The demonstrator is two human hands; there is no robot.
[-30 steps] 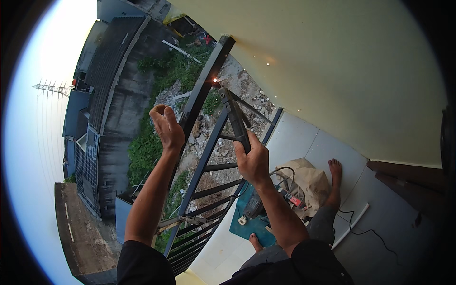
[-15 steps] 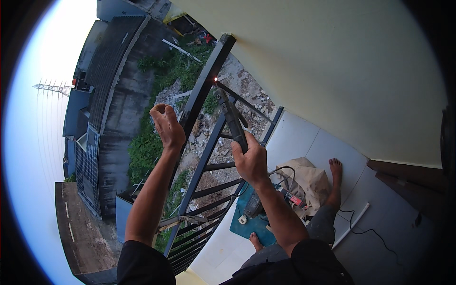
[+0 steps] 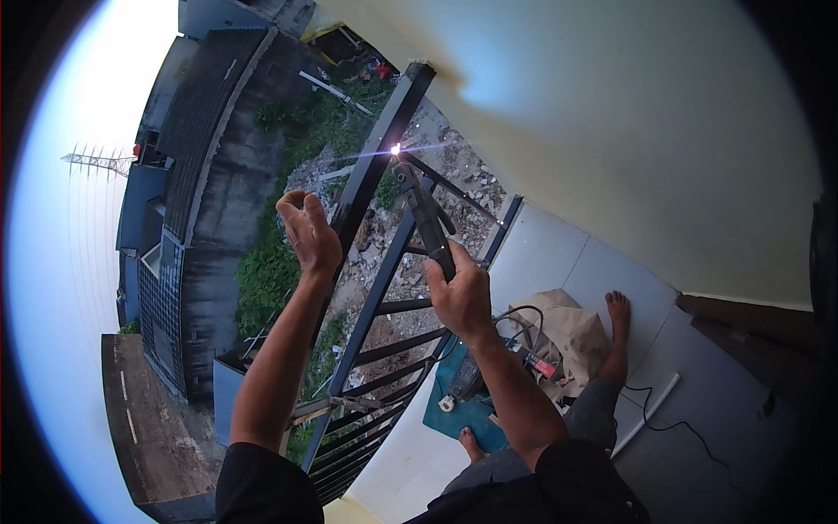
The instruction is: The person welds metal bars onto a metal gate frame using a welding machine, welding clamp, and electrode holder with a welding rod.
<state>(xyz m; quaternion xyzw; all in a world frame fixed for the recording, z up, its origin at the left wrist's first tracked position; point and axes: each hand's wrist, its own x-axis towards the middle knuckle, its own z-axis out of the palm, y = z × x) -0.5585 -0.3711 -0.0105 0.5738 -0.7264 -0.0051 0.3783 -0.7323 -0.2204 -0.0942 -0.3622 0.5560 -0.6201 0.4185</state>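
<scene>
My right hand (image 3: 461, 301) grips the handle of a black welding electrode holder (image 3: 426, 217). The holder's head points up at a dark metal top rail (image 3: 377, 144), where a bright welding spark (image 3: 396, 149) glows at the joint with a thin bar (image 3: 449, 189). Little of the electrode shows beside the glare. Left of the rail, my left hand (image 3: 311, 237) is raised, its fingers curled in and thumb bent. Nothing is visible in it; the inside of the palm is partly hidden.
A cream wall (image 3: 611, 157) rises on the right. Below the railing (image 3: 371, 327) lies rubble with weeds. On the tiled floor are a teal board (image 3: 443, 410), a power tool (image 3: 468, 377), a beige sack (image 3: 559, 327), a black cable (image 3: 698, 437) and a white tube (image 3: 648, 415).
The small orange glow has flared into a brighter white-violet spark with streaks, and bluish light now falls on the wall. Both hands have stayed nearly still.
</scene>
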